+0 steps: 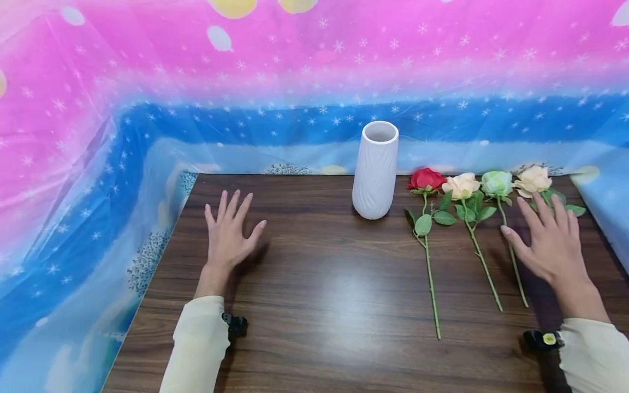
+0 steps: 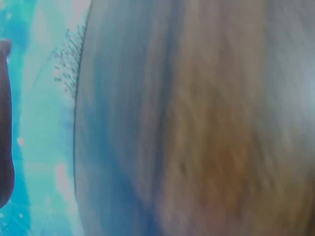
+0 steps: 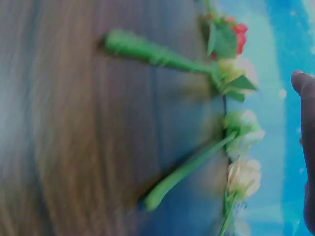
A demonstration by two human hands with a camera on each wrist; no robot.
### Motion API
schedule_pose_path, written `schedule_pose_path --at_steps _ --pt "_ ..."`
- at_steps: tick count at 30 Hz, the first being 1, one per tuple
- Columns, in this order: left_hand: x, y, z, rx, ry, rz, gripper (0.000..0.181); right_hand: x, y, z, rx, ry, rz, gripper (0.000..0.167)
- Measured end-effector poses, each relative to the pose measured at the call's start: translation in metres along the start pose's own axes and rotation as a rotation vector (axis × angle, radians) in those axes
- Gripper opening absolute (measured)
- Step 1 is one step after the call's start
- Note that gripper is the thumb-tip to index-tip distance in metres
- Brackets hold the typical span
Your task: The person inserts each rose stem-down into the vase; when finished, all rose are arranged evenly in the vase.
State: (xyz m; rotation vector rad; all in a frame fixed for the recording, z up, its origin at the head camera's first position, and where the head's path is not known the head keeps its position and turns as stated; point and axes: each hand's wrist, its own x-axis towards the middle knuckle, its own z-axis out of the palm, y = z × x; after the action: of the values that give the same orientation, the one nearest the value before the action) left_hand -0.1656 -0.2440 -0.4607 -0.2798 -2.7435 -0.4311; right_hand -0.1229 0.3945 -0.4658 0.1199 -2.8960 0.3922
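Note:
My left hand [image 1: 228, 234] is at the left part of the wooden table, fingers spread and holding nothing. On the right, my right hand [image 1: 552, 243] spreads its fingers over the stem of the rightmost cream rose [image 1: 533, 181], most of which it hides. Beside it lie a pale green rose [image 1: 497, 184], another cream rose [image 1: 461, 186] and a red rose [image 1: 426, 179], blooms toward the back edge. A white ribbed vase [image 1: 375, 172] stands upright left of the roses. In the right wrist view, part of my right hand [image 3: 308, 147] shows at the edge, apart from the stems.
The dark wooden table [image 1: 304, 262] fills the middle. A pink and blue cloth [image 1: 275, 120] with snowflakes hangs behind it and along its sides. Small black cameras [image 1: 236, 326] sit at both wrists. Blurred tabletop takes up most of the left wrist view.

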Motion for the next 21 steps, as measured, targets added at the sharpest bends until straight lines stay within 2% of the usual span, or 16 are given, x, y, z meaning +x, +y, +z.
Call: schedule_pose_path --at_steps 4,7,10,13,18,21 --pt "0.005 0.013 0.000 -0.109 -0.019 -0.040 0.071 0.004 -0.010 -0.004 0.081 0.020 0.014 0.076" --pt "0.010 0.024 0.001 -0.191 -0.029 -0.062 0.068 0.008 -0.020 -0.008 0.159 -0.002 0.032 0.073" --pt "0.015 0.037 0.002 -0.234 -0.040 -0.050 0.065 0.010 -0.032 -0.011 0.226 -0.055 0.064 0.069" --pt "0.018 0.051 0.004 -0.255 -0.053 -0.025 0.064 0.011 -0.043 -0.012 0.244 -0.091 0.071 0.066" --pt "0.027 0.072 0.010 -0.352 -0.037 0.010 0.059 0.014 -0.059 -0.011 0.268 -0.096 0.068 0.062" --pt "0.034 0.085 0.010 -0.432 -0.036 -0.004 0.058 0.018 -0.066 -0.009 0.338 -0.084 0.066 0.059"
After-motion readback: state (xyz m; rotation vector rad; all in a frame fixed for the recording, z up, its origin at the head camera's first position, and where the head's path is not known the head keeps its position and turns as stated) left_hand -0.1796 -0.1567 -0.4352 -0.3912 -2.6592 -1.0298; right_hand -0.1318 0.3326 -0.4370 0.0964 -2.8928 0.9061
